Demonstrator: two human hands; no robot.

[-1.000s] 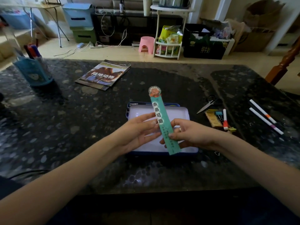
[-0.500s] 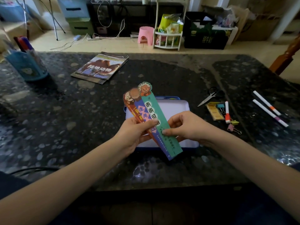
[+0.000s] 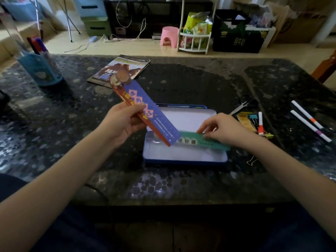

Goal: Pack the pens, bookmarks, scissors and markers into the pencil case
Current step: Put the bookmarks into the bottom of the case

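An open blue tin pencil case lies on the dark table in front of me. My left hand grips a purple bookmark and a red bookmark behind it, tilted up to the left above the case. My right hand pinches a green bookmark lying lengthways across the case, its right end over the rim. Scissors, a red-tipped marker and two white markers lie on the table to the right.
A blue pen holder with pens stands far left. A magazine lies behind the case. Binder clips and a yellow strip sit by the red-tipped marker. A chair stands at the right edge.
The fanned bookmarks have been split: my right hand carried the green one down across the case, while my left hand lifted the purple and red ones up to the left.
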